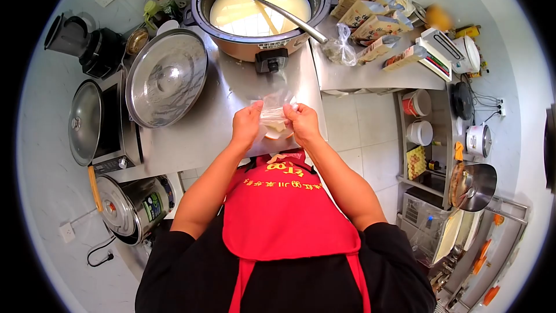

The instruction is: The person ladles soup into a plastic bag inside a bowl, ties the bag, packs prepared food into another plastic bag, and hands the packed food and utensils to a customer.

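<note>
Both my hands hold a clear plastic bag (273, 107) between them, over the front edge of the steel counter (231, 110). My left hand (247, 124) pinches the bag's left side, and my right hand (302, 123) grips its right side. Something pale and orange, partly hidden, shows just below the bag. Beyond my hands stands a large electric pot (237, 46) of creamy liquid, with a metal ladle (292, 19) resting in it and its handle over the right rim.
A big metal lid (167, 78) leans left of the pot, near a microwave (110, 127) and a blender (87, 46). Printed pouches (379, 26) and a knotted plastic bag (340, 51) lie on the right counter. A shelf rack (425, 139) holds buckets further right.
</note>
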{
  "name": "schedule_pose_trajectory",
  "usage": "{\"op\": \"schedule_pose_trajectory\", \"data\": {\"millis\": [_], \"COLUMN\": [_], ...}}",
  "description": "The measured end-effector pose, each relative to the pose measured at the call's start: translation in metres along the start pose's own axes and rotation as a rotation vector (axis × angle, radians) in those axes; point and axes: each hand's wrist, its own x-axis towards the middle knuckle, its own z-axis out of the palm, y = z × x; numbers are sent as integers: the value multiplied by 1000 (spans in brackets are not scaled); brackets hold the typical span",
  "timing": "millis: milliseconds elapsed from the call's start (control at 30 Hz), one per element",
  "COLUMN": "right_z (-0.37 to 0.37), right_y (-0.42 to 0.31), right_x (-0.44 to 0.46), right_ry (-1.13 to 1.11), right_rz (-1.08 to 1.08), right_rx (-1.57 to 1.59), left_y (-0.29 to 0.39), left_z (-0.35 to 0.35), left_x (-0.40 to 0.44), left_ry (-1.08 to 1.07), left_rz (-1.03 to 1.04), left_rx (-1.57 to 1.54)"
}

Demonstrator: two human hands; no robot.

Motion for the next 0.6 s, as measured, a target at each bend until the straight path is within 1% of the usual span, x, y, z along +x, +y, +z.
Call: {"op": "schedule_pose_trajectory", "data": {"millis": [33,100,133,167,200,267,333,400,433,467,500,533,567,600], "right_z": [-2,0,5,7,6,5,11,11,8,6,4,2,0,-1], "right_y": [6,10,10,11,15,23,17,15,16,18,18,19,20,19], "right_x": [3,6,4,3,5,11,5,3,4,6,7,8,8,9], "right_ry": [-11,-26,40,108,109,93,93,96,74,51,48,23,0,1], "right_rz": [-34,-73,-105,-137,-136,-204,-186,-170,-196,-220,-218,-256,-295,-296], "right_rx": [6,13,-54,-120,-120,-158,-156,-156,-224,-292,-291,-380,-468,-466], "left_y": [2,20,35,51,58,38,20,10,7,3,6,9,13,21], "left_z": [-2,-7,-4,3,7,5,8,16,16,14,13,12,11,10], "left_x": [-2,-9,-19,-30,-37,-30,-20,-12,-11,-10,-12,-15,-17,-20], "left_ry": [2,-92,-92,-114,-134,-115,-97,92,92,148,203,206,201,194], "left_rz": [0,-264,-263,-217,-172,-151,-125,-19,-17,59,132,131,130,128], "left_rx": [2,-9,-8,-147,-285,-305,-325,-365,-366,-114,139,141,323,504]}}
